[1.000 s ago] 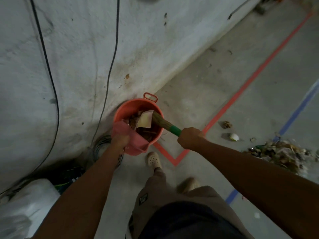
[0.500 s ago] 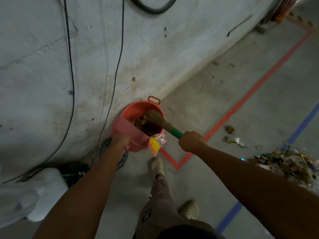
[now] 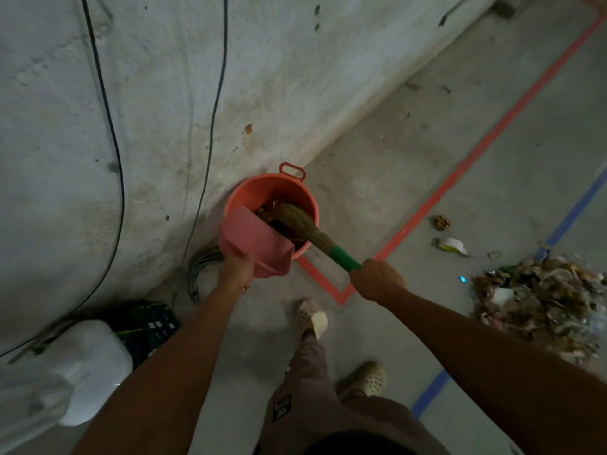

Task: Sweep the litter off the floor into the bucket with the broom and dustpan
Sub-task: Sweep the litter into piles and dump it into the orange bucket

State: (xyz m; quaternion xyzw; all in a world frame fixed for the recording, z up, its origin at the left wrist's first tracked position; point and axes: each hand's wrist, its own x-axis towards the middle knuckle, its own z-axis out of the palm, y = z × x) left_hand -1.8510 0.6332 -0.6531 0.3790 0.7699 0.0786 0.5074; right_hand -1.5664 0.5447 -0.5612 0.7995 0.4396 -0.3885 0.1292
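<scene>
An orange bucket [image 3: 259, 191] stands on the floor against the wall, with litter inside. My left hand [image 3: 236, 271] grips the pink dustpan [image 3: 253, 241], which is tipped over the bucket's near rim. My right hand [image 3: 376, 279] holds the broom by its green handle [image 3: 343, 259]. The straw bristles [image 3: 300, 221] reach down into the bucket, beside the dustpan's mouth. A large heap of litter [image 3: 542, 298] lies on the floor at the right.
A white paper scrap [image 3: 453, 246] and a brown clump [image 3: 441, 222] lie near the red floor tape [image 3: 423, 208]. Blue tape [image 3: 573, 213] runs past the heap. A white canister [image 3: 85, 369] and dark crate [image 3: 147, 326] stand by the wall, with cables [image 3: 205, 267]. My feet [image 3: 310, 316] are below the bucket.
The paper and the yellow wrapper seen at the bucket's rim are gone from there. The bristles have pushed deeper into the bucket. My view has shifted a little.
</scene>
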